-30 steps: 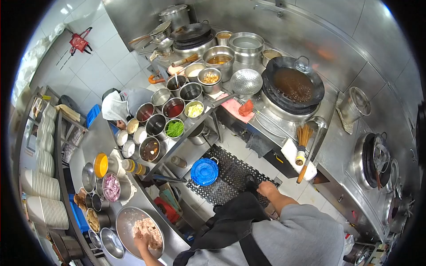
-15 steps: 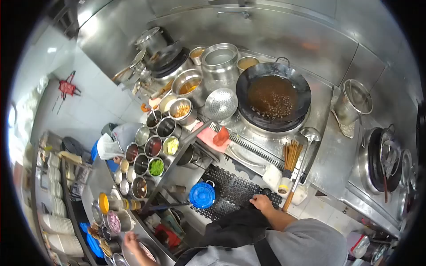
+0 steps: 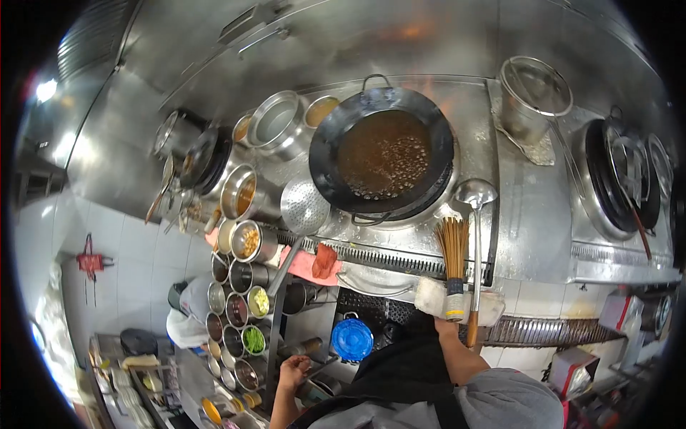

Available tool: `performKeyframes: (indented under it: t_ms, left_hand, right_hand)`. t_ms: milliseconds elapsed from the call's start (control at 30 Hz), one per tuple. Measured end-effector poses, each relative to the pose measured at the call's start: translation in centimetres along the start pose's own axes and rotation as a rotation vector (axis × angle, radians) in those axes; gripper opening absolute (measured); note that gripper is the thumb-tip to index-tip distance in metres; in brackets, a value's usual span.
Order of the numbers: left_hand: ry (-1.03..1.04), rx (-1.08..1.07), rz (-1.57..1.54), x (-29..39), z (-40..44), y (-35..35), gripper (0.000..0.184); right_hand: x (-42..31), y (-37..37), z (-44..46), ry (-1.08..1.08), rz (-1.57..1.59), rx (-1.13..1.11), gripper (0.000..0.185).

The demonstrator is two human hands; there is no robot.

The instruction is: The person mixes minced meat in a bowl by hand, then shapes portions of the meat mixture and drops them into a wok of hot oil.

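Note:
My left hand (image 3: 294,371) is over the floor side of the sauce-pot rack, its fingers loosely bent and apart with nothing visible in them. My right hand (image 3: 446,328) is at the stove's front edge, below the bamboo brush (image 3: 451,247) and the white cloth (image 3: 431,296); its fingers are hidden. Beside the brush lies a ladle (image 3: 476,194) with a wooden handle. A black wok (image 3: 325,154) on the burner holds bubbling brown liquid (image 3: 382,154). Left of the wok rests a perforated strainer (image 3: 304,205).
Steel pots of sauces, chopped greens (image 3: 253,339) and yellow pieces (image 3: 259,302) stand at the left. A blue-lidded bucket (image 3: 351,339) is on the floor mat. Another person (image 3: 189,314) is at far left. A second wok (image 3: 607,179) sits at the right.
The view has swung right toward the stove. My left hand has left the bowl of pale meat and now hangs beside the rack. My right hand has moved to the stove's edge.

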State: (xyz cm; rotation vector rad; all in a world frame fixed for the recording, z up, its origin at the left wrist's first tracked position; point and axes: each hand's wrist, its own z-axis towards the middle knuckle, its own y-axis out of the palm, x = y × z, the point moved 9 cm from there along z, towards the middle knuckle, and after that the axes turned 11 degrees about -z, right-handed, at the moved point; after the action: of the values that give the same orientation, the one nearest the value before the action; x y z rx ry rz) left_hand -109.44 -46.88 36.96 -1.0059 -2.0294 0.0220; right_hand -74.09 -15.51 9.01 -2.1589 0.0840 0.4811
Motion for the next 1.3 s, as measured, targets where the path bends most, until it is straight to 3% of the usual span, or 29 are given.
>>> performKeyframes:
  t_ms: [67, 200, 300, 333, 400, 567, 700, 767, 900, 1100, 1300]
  left_hand:
    - [0.024, -0.099, 0.209, -0.4, 3.1, 0.3, 0.015]
    - [0.058, -0.18, 0.399, -1.0, 7.4, -0.4, 0.018]
    - [0.065, -0.152, 0.843, -2.0, 10.2, -2.6, 0.025]
    - [0.072, -0.152, 0.857, -1.2, 10.5, -2.4, 0.025]
    - [-0.122, -0.172, 0.735, -2.2, 10.6, -2.7, 0.025]
    - [-0.177, -0.199, 0.751, 0.5, 11.1, 2.5, 0.025]
    - [-0.131, -0.292, 0.885, 3.8, 10.9, 8.6, 0.024]
    - [-0.067, -0.424, 0.756, 4.6, 11.3, 11.5, 0.023]
    - [-0.168, -0.318, 0.936, 7.2, 10.6, 13.5, 0.022]
    - [-0.195, -0.29, 0.957, 11.2, 7.6, 17.3, 0.021]
    - [-0.269, -0.33, 0.889, 8.0, 8.5, 15.7, 0.024]
  right_hand:
    - [2.9, 2.4, 1.2, 0.107, 0.031, 0.093, 0.064]
    - [4.3, 4.4, 1.9, 0.211, 0.065, 0.065, 0.063]
    - [3.8, 5.1, 2.6, 0.24, 0.087, 0.039, 0.062]
    - [3.7, 5.2, 2.9, 0.248, 0.094, 0.03, 0.062]
    - [3.5, 5.3, 3.1, 0.262, 0.113, 0.014, 0.062]
    - [2.6, 5.2, 3.0, 0.287, 0.175, -0.043, 0.06]
    - [2.2, 4.3, 3.6, 0.284, 0.218, -0.087, 0.059]
    - [2.0, 4.0, 3.9, 0.285, 0.24, -0.105, 0.059]
    - [1.6, 3.5, 4.3, 0.283, 0.276, -0.139, 0.058]
    - [1.2, 3.4, 5.0, 0.279, 0.301, -0.179, 0.057]
    - [0.8, 3.2, 5.3, 0.278, 0.301, -0.201, 0.055]
